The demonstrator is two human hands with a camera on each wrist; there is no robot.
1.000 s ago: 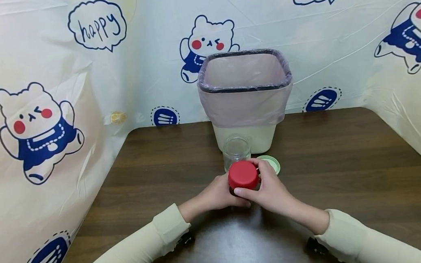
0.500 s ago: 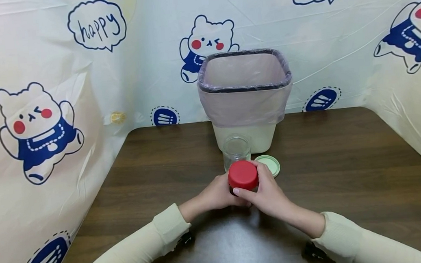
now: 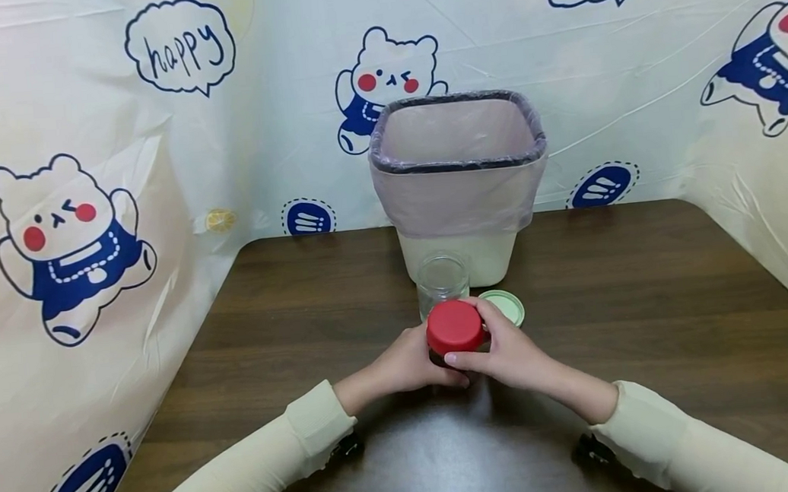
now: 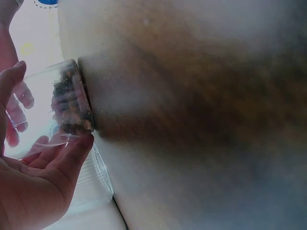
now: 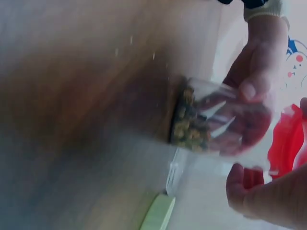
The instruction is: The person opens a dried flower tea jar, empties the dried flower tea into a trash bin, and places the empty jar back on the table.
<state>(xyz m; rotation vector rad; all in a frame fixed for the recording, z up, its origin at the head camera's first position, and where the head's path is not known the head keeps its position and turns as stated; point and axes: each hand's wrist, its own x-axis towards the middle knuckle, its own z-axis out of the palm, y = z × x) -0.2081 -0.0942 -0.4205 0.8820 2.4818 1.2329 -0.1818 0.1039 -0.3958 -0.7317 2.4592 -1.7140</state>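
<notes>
A clear jar (image 5: 194,122) with dark, dried pieces in its bottom stands upright on the table, a red lid (image 3: 454,325) at its mouth. My left hand (image 3: 405,361) wraps round the jar's side; in the left wrist view its fingers (image 4: 72,163) reach low near the base. Thumb and fingers of my right hand (image 3: 514,356) span the red lid from the right, the thumb at its near lower edge. Just behind is a second clear glass jar (image 3: 442,273), partly hidden by the first. A pale green lid (image 3: 507,308) lies beside it.
A pale bin (image 3: 464,260) lined with a purplish bag (image 3: 459,196) stands at the back of the brown wooden table (image 3: 301,298), directly behind the glass jar. A printed cloth (image 3: 275,117) hangs around the back and sides.
My right hand turned inward half a second ago, its wrist dropping, and is now swung back out to the right, thumb shifted along the lid. The left hand and jar have stayed in place.
</notes>
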